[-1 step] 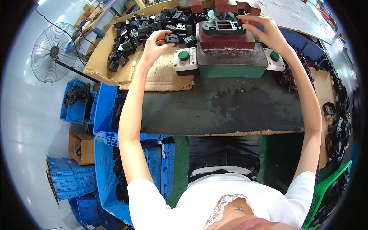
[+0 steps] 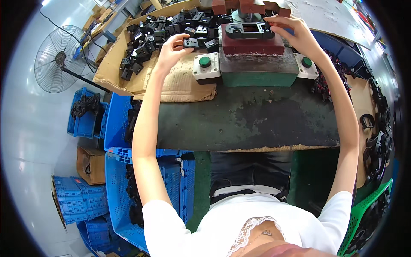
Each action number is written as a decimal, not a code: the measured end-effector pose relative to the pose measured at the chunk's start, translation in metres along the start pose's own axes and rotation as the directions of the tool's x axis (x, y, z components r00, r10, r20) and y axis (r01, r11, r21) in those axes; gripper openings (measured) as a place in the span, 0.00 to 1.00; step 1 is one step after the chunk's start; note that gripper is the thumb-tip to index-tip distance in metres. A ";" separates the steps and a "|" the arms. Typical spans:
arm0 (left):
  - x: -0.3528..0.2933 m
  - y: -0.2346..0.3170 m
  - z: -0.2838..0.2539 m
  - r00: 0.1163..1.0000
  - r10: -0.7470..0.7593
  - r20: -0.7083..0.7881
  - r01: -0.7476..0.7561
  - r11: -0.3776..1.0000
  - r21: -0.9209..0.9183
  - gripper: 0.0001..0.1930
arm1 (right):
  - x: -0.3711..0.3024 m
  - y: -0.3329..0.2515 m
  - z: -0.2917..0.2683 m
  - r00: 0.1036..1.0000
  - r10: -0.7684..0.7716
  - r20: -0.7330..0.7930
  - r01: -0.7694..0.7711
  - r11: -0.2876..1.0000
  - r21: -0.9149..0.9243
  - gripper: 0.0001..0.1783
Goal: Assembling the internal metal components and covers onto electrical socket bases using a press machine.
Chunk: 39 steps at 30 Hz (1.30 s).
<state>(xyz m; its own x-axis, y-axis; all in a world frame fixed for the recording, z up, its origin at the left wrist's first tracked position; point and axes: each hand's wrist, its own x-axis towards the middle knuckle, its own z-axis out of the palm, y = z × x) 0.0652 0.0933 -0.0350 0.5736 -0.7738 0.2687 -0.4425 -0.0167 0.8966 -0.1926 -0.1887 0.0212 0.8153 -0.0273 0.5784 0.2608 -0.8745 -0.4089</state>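
Note:
My left hand [image 2: 174,52] is closed in a pinch on a small black plastic housing [image 2: 191,43] with holes in its face, at the near edge of a heap of similar black parts [image 2: 165,32]. Ahead of me, a long black plastic frame [image 2: 249,30] with rectangular openings lies on a dark red block [image 2: 253,46]. At the frame's right end my right hand [image 2: 291,31] is closed, thumb and fingertips gripping that end; whether a smaller piece is also between them cannot be made out. Above the frame hangs a round metal press head [image 2: 247,18] beside red blocks.
Two white boxes with green buttons, one left [image 2: 205,62] and one right [image 2: 306,62], flank the green press base [image 2: 259,75]. Cardboard [image 2: 184,85] lies on the worn dark table [image 2: 248,120]. Blue crates [image 2: 117,205] stand left, a fan [image 2: 60,58] beyond; a green basket [image 2: 364,210] is at right.

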 end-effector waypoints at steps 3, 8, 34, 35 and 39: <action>-0.003 -0.006 -0.010 0.999 0.032 0.025 -0.035 0.995 0.098 0.20 | -0.001 0.002 0.000 0.999 -0.046 -0.014 0.046 0.997 -0.057 0.16; -0.013 -0.022 -0.037 0.997 -0.001 0.079 -0.023 0.956 0.293 0.22 | 0.002 0.003 0.000 1.000 -0.004 -0.009 0.004 1.000 -0.008 0.15; 0.012 -0.007 0.011 0.974 0.197 -0.113 -0.007 0.522 0.853 0.21 | 0.008 -0.006 0.002 0.995 0.018 0.097 0.000 0.983 -0.183 0.15; 0.013 -0.006 0.009 0.977 0.171 -0.126 -0.002 0.600 0.800 0.20 | 0.004 -0.001 0.001 0.991 -0.126 0.047 0.132 0.973 -0.190 0.17; 0.011 0.035 0.008 0.901 0.186 -0.392 -0.099 0.968 0.231 0.19 | -0.010 -0.015 -0.018 0.996 -0.088 -0.035 0.080 0.981 -0.176 0.15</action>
<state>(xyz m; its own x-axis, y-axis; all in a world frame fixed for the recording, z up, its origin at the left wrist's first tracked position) 0.0498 0.0791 -0.0033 0.7046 -0.4521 0.5468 -0.6445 -0.0856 0.7598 -0.2136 -0.1843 0.0342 0.7706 0.0325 0.6364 0.2301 -0.9455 -0.2304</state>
